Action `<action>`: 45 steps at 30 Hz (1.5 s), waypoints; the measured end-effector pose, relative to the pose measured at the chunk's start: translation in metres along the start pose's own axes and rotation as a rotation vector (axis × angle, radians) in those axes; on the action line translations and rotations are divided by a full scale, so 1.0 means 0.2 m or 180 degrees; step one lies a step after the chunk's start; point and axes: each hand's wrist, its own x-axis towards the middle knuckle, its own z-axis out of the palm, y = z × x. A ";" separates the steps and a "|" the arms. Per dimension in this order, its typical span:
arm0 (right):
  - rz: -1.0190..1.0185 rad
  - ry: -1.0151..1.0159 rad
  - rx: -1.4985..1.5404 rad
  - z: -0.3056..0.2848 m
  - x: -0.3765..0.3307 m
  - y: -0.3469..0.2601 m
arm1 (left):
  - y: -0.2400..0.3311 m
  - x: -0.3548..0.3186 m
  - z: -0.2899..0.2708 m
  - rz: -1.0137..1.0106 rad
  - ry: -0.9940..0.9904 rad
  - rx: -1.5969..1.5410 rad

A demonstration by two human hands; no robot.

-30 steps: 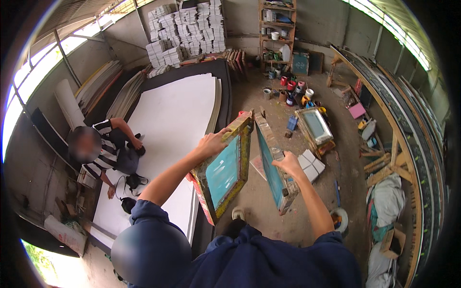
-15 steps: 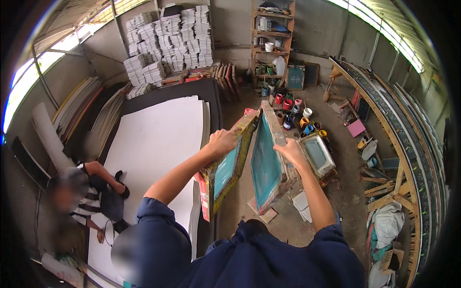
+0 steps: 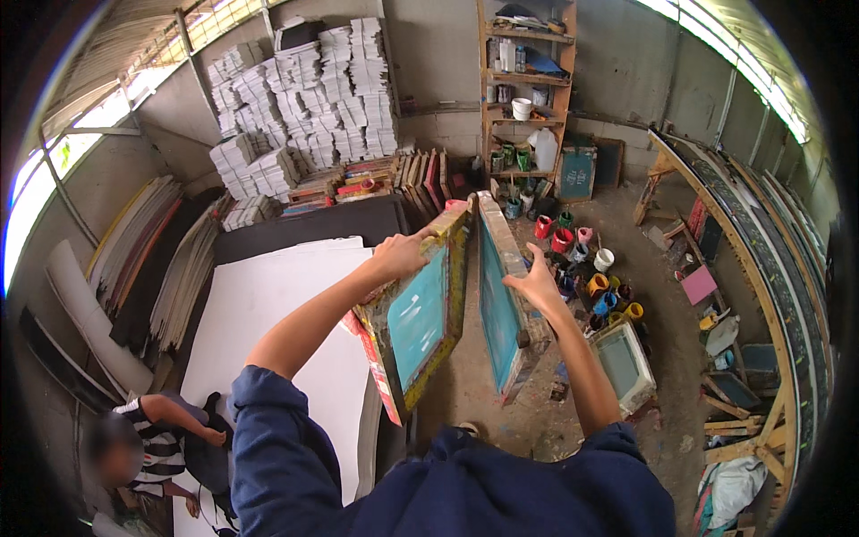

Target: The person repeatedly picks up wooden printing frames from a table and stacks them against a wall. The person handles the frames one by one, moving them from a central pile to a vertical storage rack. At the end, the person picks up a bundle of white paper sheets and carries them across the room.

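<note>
My left hand (image 3: 400, 254) grips the top edge of a wooden printing frame (image 3: 420, 313) with a teal mesh and paint-stained yellow rim, held upright and tilted. My right hand (image 3: 537, 282) holds a second teal-mesh frame (image 3: 503, 304) by its wooden side, upright and close beside the first. Both frames hang above the dirt floor in front of my dark blue sleeves.
A large white sheet (image 3: 268, 331) lies on a black board to the left, with a crouching person (image 3: 148, 443) at its near end. Paint pots (image 3: 599, 286) and another frame (image 3: 624, 358) sit on the floor right. Stacked paper (image 3: 304, 98) and shelves (image 3: 528, 89) stand behind.
Both frames have come up and closer together, and my view has tipped upward toward the back wall. The crouching person now sits lower left in view.
</note>
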 end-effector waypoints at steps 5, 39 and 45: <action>-0.0135 -0.0022 -0.0134 0.02 0.61 -0.05 | -0.21 0.64 -0.04 -0.0072 0.0088 0.0133; -0.0209 0.0229 0.0445 1.11 4.79 1.31 | -1.37 4.87 1.09 -0.1193 -0.0223 -0.0613; 0.0150 0.0144 0.0650 1.36 5.13 1.62 | -1.57 5.17 1.42 -0.1415 0.0263 -0.0826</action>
